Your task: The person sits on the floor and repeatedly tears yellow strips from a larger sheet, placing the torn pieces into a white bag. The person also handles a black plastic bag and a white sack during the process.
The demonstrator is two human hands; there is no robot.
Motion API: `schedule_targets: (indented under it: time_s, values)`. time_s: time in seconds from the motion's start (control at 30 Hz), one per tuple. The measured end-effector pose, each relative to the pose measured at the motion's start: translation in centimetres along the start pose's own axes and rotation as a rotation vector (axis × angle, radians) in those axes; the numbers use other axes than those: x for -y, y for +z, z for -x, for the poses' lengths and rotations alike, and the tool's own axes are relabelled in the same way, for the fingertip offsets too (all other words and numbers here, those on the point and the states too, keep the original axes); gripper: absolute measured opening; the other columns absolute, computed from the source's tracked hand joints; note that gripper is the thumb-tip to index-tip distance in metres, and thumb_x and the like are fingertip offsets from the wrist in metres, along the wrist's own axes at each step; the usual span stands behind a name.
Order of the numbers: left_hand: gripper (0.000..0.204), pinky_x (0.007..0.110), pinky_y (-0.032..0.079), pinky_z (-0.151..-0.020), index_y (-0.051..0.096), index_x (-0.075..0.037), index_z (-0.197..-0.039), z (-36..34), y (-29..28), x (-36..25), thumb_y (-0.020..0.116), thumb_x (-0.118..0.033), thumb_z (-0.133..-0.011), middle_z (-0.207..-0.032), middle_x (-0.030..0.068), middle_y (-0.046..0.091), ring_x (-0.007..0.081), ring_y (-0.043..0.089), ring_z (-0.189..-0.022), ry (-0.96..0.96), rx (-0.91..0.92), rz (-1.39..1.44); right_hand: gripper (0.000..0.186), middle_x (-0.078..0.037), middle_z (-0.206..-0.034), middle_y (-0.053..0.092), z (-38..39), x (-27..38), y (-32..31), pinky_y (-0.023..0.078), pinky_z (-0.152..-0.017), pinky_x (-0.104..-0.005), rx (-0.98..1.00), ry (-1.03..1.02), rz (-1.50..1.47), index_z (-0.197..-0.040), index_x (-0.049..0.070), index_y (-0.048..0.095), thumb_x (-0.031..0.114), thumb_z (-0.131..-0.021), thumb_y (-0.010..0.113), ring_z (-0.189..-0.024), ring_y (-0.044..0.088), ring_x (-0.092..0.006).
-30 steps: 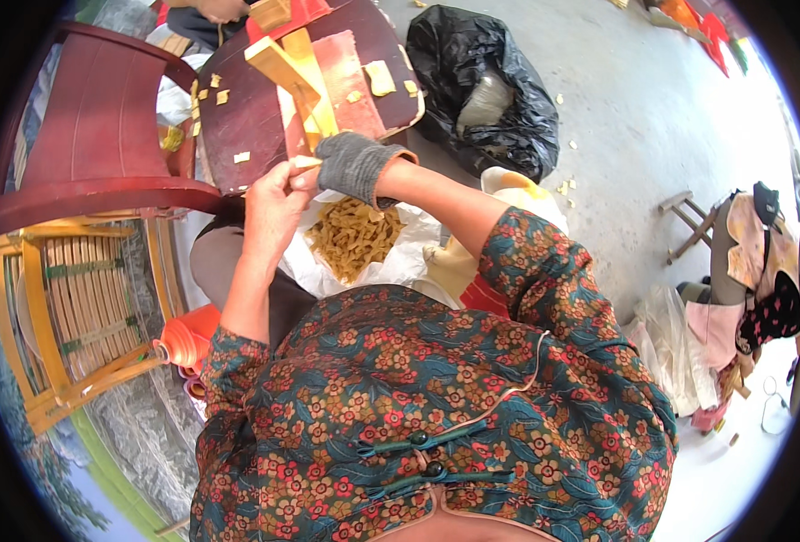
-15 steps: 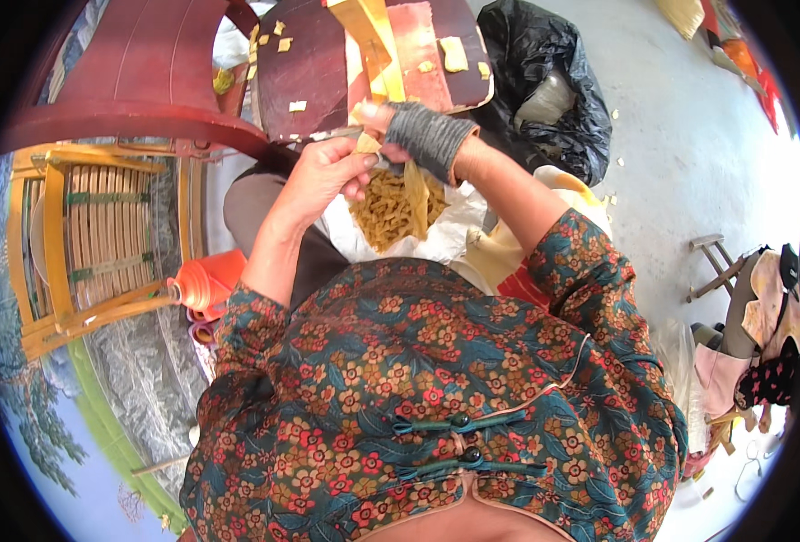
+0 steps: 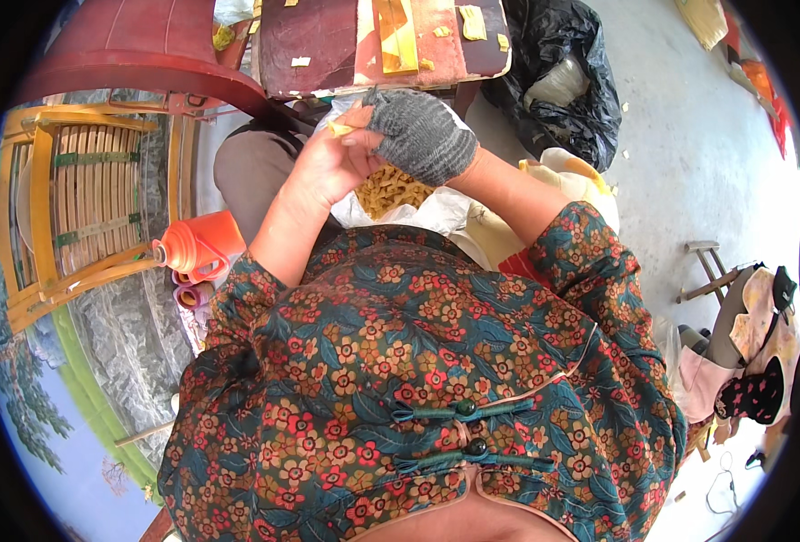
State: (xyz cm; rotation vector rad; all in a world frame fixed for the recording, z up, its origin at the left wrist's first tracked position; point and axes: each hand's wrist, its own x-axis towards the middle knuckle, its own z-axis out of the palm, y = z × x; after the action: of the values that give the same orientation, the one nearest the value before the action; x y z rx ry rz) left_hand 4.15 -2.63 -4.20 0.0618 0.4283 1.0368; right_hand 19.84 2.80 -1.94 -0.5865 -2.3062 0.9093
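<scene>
My left hand (image 3: 330,161) and my right hand (image 3: 418,135), the right in a grey knitted fingerless glove, meet at the near edge of a dark red seat. Their fingers close around a small yellow piece (image 3: 340,129), partly hidden by them. Just below, a white plastic bag (image 3: 440,210) holds many curly yellowish bits (image 3: 391,194) in my lap. On the seat (image 3: 314,41) lie a pink cloth strip (image 3: 431,63), a yellow wooden bar (image 3: 397,34) and several small yellow scraps (image 3: 472,23).
A dark red chair (image 3: 142,72) stands upper left, above a folding wooden chair (image 3: 93,190) and orange flask (image 3: 205,244). A black plastic bag (image 3: 580,117) sits right of the seat, on grey floor (image 3: 662,163). A small stool (image 3: 707,262) and heaped cloths (image 3: 752,361) are at right.
My view has shifted, so the seat sits higher in it. My hands have drawn closer together. The yellow strip that dangled from them half a second ago is out of sight.
</scene>
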Motion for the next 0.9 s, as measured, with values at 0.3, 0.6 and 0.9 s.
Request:
schedule_targets:
  time_s: [0.3,0.6,0.9]
  values:
    - [0.02,0.032,0.041,-0.073,0.052,-0.01,-0.099,-0.9,1.7,0.0,0.039,-0.023,-0.093,-0.089,0.0018,0.055,0.0144,0.049,-0.074,0.102,-0.425,-0.434,0.031,-0.005,-0.075,0.059,-0.7,-0.8,-0.4,0.044,-0.068,-0.0258,-0.127,0.523,-0.833,-0.085,0.001,0.062,0.031,-0.084,0.057,-0.071,0.054,-0.0111]
    - [0.016,0.027,0.045,-0.064,0.059,-0.001,-0.09,-0.5,3.4,0.1,0.048,-0.011,-0.083,-0.076,0.0035,0.062,0.0095,0.056,-0.071,0.578,-0.378,-1.746,0.029,-0.01,-0.066,0.057,-0.3,-2.2,0.9,0.046,-0.064,-0.0345,-0.341,0.162,-0.219,-0.084,0.001,0.055,0.028,-0.089,0.047,-0.065,0.06,-0.023]
    - [0.016,0.031,0.044,-0.075,0.057,-0.003,-0.099,-0.1,4.8,0.0,0.054,-0.013,-0.086,-0.089,0.0108,0.054,0.025,0.054,-0.083,1.223,-0.226,-1.845,0.028,0.001,-0.061,0.047,-0.6,-1.2,-1.1,0.027,-0.04,-0.0166,0.337,0.624,-1.766,-0.084,0.009,0.05,0.036,-0.091,0.047,-0.043,0.036,-0.0045]
